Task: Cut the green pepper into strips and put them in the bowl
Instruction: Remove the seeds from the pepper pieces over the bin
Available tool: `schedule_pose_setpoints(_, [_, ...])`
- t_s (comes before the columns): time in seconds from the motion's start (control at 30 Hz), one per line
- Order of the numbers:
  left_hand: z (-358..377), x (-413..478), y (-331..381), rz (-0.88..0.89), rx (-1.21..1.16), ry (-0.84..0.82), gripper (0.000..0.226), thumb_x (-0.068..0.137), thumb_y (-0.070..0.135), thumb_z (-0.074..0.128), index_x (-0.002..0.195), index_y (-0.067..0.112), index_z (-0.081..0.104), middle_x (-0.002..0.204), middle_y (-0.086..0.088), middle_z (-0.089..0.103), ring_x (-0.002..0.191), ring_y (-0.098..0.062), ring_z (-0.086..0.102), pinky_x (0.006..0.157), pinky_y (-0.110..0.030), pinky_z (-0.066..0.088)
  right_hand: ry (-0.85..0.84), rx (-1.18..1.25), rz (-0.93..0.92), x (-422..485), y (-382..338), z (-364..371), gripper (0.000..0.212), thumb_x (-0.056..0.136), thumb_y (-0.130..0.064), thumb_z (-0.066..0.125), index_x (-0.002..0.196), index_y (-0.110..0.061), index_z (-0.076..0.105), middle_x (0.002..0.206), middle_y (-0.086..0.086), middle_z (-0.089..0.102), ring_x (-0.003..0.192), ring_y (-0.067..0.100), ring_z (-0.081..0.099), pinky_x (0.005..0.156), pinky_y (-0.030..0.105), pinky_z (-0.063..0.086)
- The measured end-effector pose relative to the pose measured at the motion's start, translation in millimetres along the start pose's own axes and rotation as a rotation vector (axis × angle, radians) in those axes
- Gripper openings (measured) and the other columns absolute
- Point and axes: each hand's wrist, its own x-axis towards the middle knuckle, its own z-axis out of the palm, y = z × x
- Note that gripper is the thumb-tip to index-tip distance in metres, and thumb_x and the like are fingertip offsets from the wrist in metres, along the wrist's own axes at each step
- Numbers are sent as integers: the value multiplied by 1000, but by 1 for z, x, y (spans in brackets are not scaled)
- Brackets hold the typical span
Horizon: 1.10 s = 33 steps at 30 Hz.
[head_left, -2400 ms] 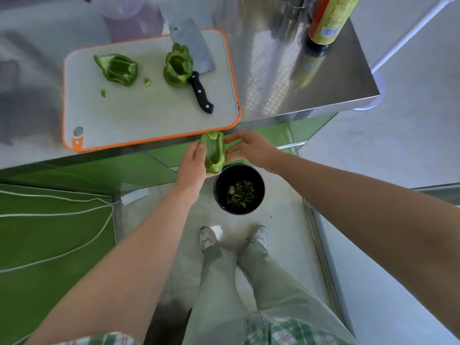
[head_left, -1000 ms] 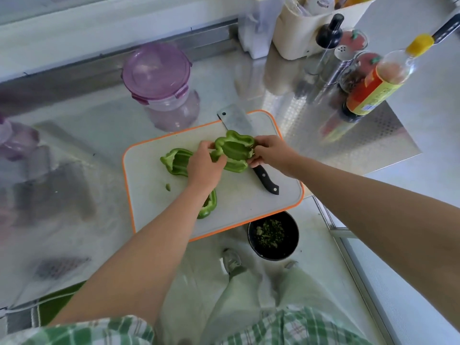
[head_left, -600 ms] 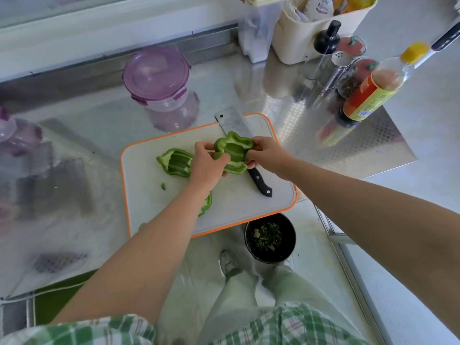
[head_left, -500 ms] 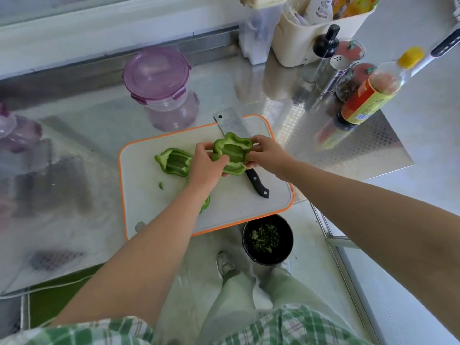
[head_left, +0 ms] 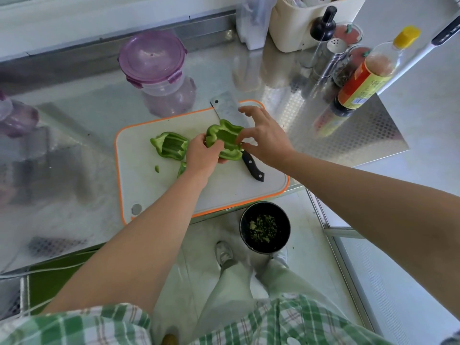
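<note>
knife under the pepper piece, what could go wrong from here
1. The knife lies partly under the pepper that the left hand holds; the right hand, close over the blade, could get nicked.
2. The board sits at the counter edge, so hard cutting might shift it.

Bright, even daylight in a wide-angle view, sharp at the middle.
Where the left hand (head_left: 202,155) grips the pepper piece (head_left: 225,140), focus is crisp and shadows are faint, lying just under the grip on the cutting board (head_left: 139,175). Beyond it and to its right the steel counter (head_left: 353,145) glares white and mirrors the bottles (head_left: 361,88). To its left the reflections smear into grey haze. Straight edges bow toward the frame borders, and the checked shirt (head_left: 74,327), nearest the camera, is soft.
</note>
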Motion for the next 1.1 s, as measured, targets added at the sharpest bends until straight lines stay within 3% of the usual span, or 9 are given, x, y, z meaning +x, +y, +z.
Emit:
schedule_pose_setpoints(0.2, [-7, -3, -1, -4, 33, -8, 10, 88, 2, 56, 92, -2, 64, 78, -12, 64, 61, -20, 61, 50, -26, 50, -84, -54, -136, 5, -10, -8, 7, 73, -18, 79, 76, -23, 74, 137, 14, 48, 124, 35, 47, 87, 49, 47])
schedule_pose_setpoints(0.37, [-14, -6, 0, -7, 78, -33, 15, 89, 5, 55, 78, 8, 65, 72, -9, 65, 57, -21, 59, 51, -27, 50, -154, -73, -238, 7, -16, -9, 4, 76, -24, 75, 75, -26, 72, 138, 13, 47, 124, 34, 46, 87, 48, 46])
schedule_pose_setpoints(0.6, [-15, -7, -2, -16, 108, -61, 16, 89, 5, 54, 76, 6, 64, 71, -12, 63, 58, -21, 58, 47, -23, 48, -195, -102, -282, 7, -14, -3, 6, 81, -28, 66, 76, -24, 68, 137, 11, 45, 126, 32, 41, 93, 45, 43])
schedule_pose_setpoints(0.73, [-15, -6, -7, -5, 123, -33, 12, 89, 6, 55, 82, 5, 63, 77, -12, 65, 61, -23, 60, 52, -28, 51, -71, 48, -118, -2, -8, 4, 7, 82, -24, 64, 79, -18, 66, 123, 12, 50, 114, 30, 48, 89, 45, 46])
schedule_pose_setpoints(0.87, [-13, -14, -11, 14, 161, -28, 17, 89, 8, 56, 73, 15, 56, 71, -5, 60, 59, -21, 58, 55, -31, 51, 44, 327, 222, -18, -2, 0, 2, 82, -14, 67, 84, -14, 68, 96, 6, 58, 83, 16, 56, 76, 29, 47])
schedule_pose_setpoints(1.0, [-5, -27, -17, 33, 200, -55, 13, 89, 9, 55, 79, 15, 58, 72, -3, 60, 59, -18, 58, 52, -27, 49, -31, 594, 522, -42, 0, -7, 3, 82, -10, 65, 83, -13, 66, 73, -2, 63, 64, 10, 56, 67, 30, 52])
schedule_pose_setpoints(1.1, [2, -42, -26, 42, 193, -29, 5, 89, 10, 55, 89, 9, 60, 75, -4, 61, 65, -19, 59, 51, -26, 48, -254, 711, 602, -66, -3, -14, 3, 84, -9, 66, 86, -6, 66, 70, 5, 61, 58, 9, 54, 54, 21, 45])
